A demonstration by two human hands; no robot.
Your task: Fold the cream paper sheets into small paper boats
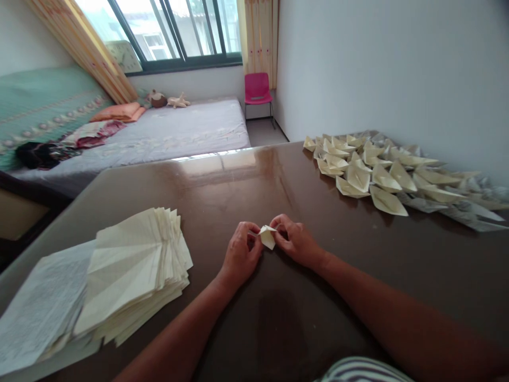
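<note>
A small piece of folded cream paper [268, 237] is held just above the brown table [254, 201], between my two hands. My left hand [242, 250] pinches its left side between thumb and fingers. On the opposite side, my right hand [296, 241] grips the paper's right corner the same way. Part of the paper is covered by the fingertips. To the left lies a stack of creased cream paper sheets [123, 260]. Many folded paper boats [358, 175] crowd the table's right side, well apart from my hands.
Greyish printed sheets [47, 292] lie under and beside the cream stack. Beyond the table are a bed [199, 124] with pillows and soft toys, a pink chair [257, 89] and a window [183, 32]. A white wall [382, 63] runs along the right.
</note>
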